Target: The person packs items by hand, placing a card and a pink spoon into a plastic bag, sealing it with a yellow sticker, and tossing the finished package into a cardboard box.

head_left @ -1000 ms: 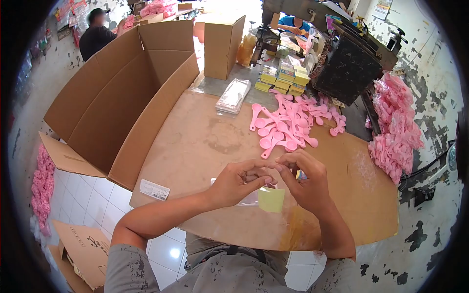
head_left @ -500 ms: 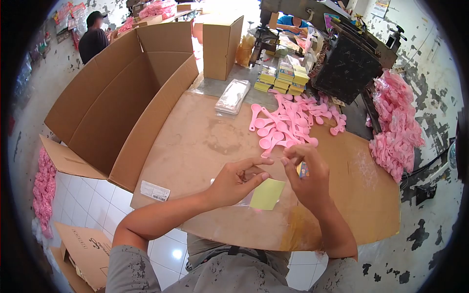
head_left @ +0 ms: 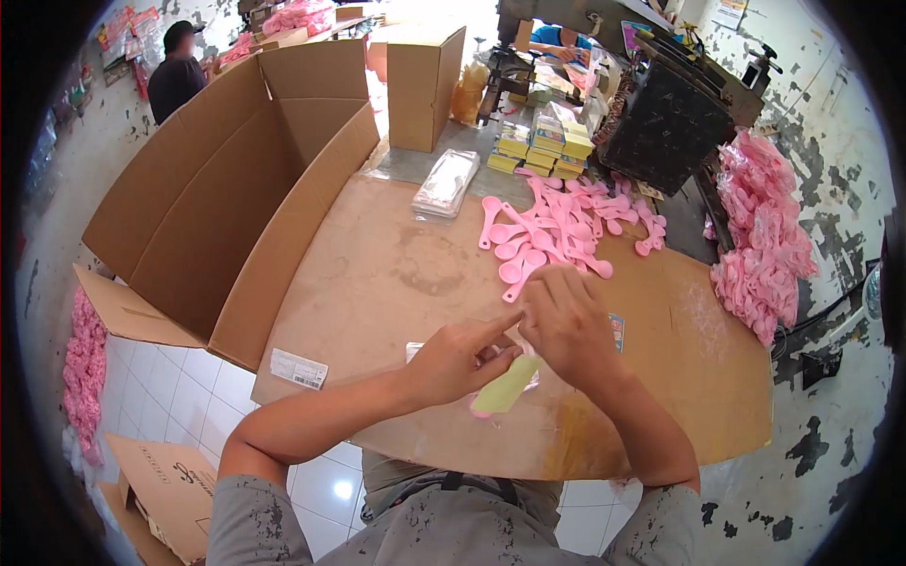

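My left hand [head_left: 467,357] is closed, its fingertips on a yellow-green card [head_left: 510,385] that tilts below them. Partly under the card lies something pink and clear plastic, mostly hidden. Right beside it, my right hand [head_left: 566,325] has its fingers bent together; what they hold, if anything, is hidden. Just beyond the hands is a pile of pink spoons [head_left: 533,259]. A small printed card [head_left: 616,332] shows at the right hand's outer side. Farther back lie clear plastic bags [head_left: 445,184] and stacks of yellow-edged cards [head_left: 543,141].
A large open carton [head_left: 217,198] stands left of the table [head_left: 377,274], with an upright box [head_left: 423,90] behind. Dark machinery [head_left: 665,118] and pink bundles [head_left: 760,241] are at right. One person [head_left: 176,75] is at back left, another [head_left: 562,42] behind the machinery.
My right hand has moved left and down against my left hand, and its fingers have closed. The yellow-green card has tilted and looks narrower. The printed card beside my right hand shows more.
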Tool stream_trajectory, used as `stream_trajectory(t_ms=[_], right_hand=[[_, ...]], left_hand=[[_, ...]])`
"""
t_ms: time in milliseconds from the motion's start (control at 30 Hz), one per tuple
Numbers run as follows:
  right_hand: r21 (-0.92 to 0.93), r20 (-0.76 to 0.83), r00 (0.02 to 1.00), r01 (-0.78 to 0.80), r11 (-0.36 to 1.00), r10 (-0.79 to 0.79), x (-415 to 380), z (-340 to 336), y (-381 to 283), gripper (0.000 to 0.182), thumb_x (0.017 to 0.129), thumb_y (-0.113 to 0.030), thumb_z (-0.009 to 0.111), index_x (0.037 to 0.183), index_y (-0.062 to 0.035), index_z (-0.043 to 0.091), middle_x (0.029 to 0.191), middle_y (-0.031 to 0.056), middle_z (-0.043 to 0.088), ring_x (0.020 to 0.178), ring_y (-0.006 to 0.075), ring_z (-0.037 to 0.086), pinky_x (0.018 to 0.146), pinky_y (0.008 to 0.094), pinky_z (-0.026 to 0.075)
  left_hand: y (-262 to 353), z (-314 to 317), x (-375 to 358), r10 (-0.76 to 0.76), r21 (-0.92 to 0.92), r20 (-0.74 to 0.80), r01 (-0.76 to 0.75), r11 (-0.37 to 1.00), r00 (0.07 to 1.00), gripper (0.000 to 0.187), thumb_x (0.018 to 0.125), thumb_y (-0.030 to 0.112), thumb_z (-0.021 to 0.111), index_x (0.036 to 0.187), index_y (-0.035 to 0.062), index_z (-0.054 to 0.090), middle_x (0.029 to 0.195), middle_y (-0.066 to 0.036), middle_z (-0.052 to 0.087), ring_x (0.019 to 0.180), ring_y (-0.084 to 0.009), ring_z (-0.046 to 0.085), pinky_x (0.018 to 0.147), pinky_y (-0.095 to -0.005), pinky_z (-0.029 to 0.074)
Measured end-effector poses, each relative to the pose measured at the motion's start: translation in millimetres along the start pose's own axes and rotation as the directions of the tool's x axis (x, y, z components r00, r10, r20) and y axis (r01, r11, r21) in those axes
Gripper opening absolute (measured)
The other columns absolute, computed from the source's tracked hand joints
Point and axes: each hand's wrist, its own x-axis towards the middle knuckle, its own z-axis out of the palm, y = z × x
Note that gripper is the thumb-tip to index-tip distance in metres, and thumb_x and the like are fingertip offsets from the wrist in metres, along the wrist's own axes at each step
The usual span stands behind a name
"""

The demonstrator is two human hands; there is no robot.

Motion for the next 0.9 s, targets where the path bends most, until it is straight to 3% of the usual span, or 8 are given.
stream_trajectory(t_ms=[100,167,333,400,467,600,833,900], right_hand=[[-0.006,-0.169,0.975,-0.145,0.989,0.142,-10,-5,23,0.013,0.089,-0.007,0.063,0.101,-0.0036,0.059,0.095,0.0083,0.06,0.093,0.0209,0.061,0.083,0.036,0.046],[0.754,0.387,0.829,-0.537,0.38,0.404,-42,-52,61,0.005,0.098,-0.007,0.06,0.103,-0.0062,0.058,0.085,0.0075,0.061,0.075,0.0159,0.063,0.067,0.0312,0.049],[0.958,0.184,0.834,-0.033,-0.286,0.521,-182,-109,183,0.009,0.1,-0.005,0.059,0.108,-0.0061,0.056,0.074,0.0065,0.058,0.051,0.0141,0.052,0.049,0.0302,0.048],[0.962,0.094,0.62,-0.258,0.09,0.779,-229,-109,234,0.019,0.098,-0.002,0.059,0.117,-0.0049,0.057,0.087,0.0101,0.061,0.066,0.0195,0.057,0.062,0.0332,0.051],[0.282,-0.057,0.527,-0.806,0.52,0.848,-263,-96,261,0.03,0.096,0.001,0.059,0.125,-0.0038,0.059,0.1,0.0136,0.065,0.082,0.0248,0.063,0.075,0.0362,0.053],[-0.088,-0.233,0.577,-0.814,0.574,0.783,-274,-76,237,0.044,0.093,0.005,0.057,0.136,-0.003,0.062,0.119,0.0172,0.068,0.103,0.032,0.067,0.093,0.0379,0.052],[0.435,0.36,0.626,-0.769,0.469,0.692,-113,-49,88,0.032,0.099,-0.015,0.069,0.129,-0.0042,0.068,0.105,0.0064,0.071,0.096,0.0144,0.065,0.082,0.0316,0.052],[0.676,0.359,0.852,-0.518,0.523,0.381,-92,-24,56,0.04,0.098,-0.018,0.072,0.135,-0.0037,0.065,0.106,0.0056,0.071,0.093,0.012,0.066,0.081,0.0312,0.053]], left_hand=[[5,-8,6,-0.13,-0.164,0.018,0.131,0.978,0.991,0.049,0.101,0.007,0.068,0.147,-0.0016,0.054,0.102,-0.013,0.079,0.087,-0.01,0.074,0.076,-0.0262,0.06],[-7,-6,7,-0.236,-0.355,0.015,0.225,0.907,0.972,0.045,0.102,0.007,0.066,0.145,-0.0011,0.056,0.108,-0.011,0.079,0.093,-0.0084,0.073,0.08,-0.0256,0.059],[-22,1,11,-0.275,-0.604,0.024,0.233,0.762,0.961,0.043,0.104,0.006,0.064,0.146,0.0006,0.056,0.113,-0.011,0.078,0.098,-0.0072,0.07,0.081,-0.0244,0.055],[-23,2,10,-0.303,-0.587,0.045,0.271,0.763,0.952,0.044,0.104,0.006,0.065,0.146,0.0008,0.055,0.114,-0.012,0.077,0.098,-0.008,0.07,0.081,-0.0242,0.055],[-19,-1,12,-0.344,-0.521,0.071,0.329,0.787,0.936,0.044,0.104,0.007,0.065,0.147,0.0004,0.054,0.114,-0.012,0.077,0.099,-0.0087,0.07,0.081,-0.0239,0.055],[-14,0,15,-0.316,-0.579,0.041,0.28,0.766,0.948,0.043,0.105,0.01,0.064,0.146,-0.0009,0.054,0.113,-0.012,0.078,0.097,-0.0095,0.071,0.082,-0.0239,0.055],[-26,11,10,-0.327,-0.563,-0.008,0.266,0.783,0.945,0.04,0.104,0.009,0.065,0.142,-0.0034,0.056,0.112,-0.014,0.077,0.101,-0.0129,0.072,0.086,-0.027,0.058],[-26,13,9,-0.331,-0.564,-0.019,0.263,0.783,0.944,0.04,0.104,0.009,0.066,0.141,-0.0041,0.056,0.112,-0.015,0.077,0.103,-0.0139,0.072,0.088,-0.0279,0.058]])
